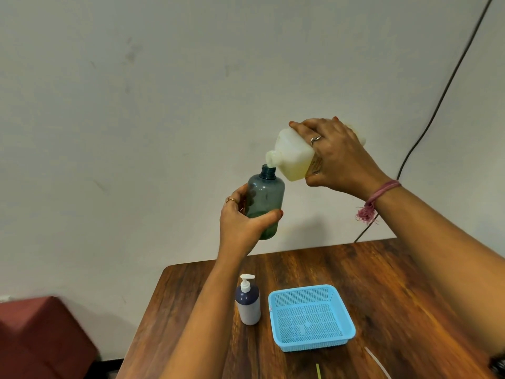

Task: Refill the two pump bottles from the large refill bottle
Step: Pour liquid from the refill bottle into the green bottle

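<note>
Refill bottle mouth touching blue bottle rim.

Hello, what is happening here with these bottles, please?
A person is refilling a pump bottle. The left hand holds the open blue-grey bottle up above the table, its pump off. The right hand tips the large refill bottle so its spout meets the open neck. Only a little liquid shows at the bottom of the blue-grey bottle. A second pump bottle, pump on, stands on the table beside an empty blue basket.
</note>
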